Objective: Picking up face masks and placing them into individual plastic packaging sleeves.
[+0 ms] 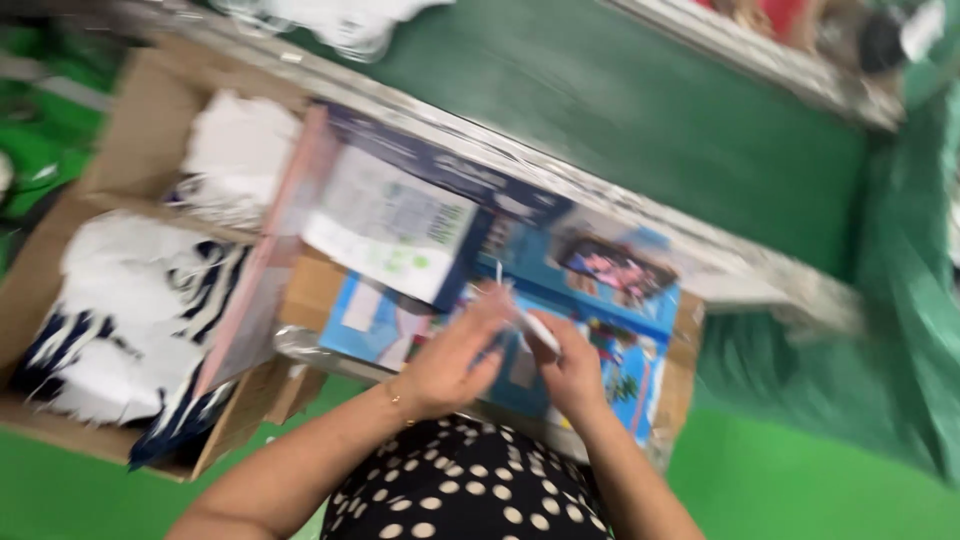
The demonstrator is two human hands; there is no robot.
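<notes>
Left hand (458,355) and right hand (572,368) close together, fingers curled.

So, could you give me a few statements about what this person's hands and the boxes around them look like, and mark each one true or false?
1. Both hands, the left hand and the right hand, meet over a blue printed flat package. True.
2. The hands hold a small white slender object between them. True, though blur hides what it is.
3. The brown cardboard box on the left holds red bottles. False: it holds white and dark blue striped fabric items.
4. The person wears a plain yellow garment. False: it is a black garment with white polka dots.
5. The floor is green. True.
</notes>
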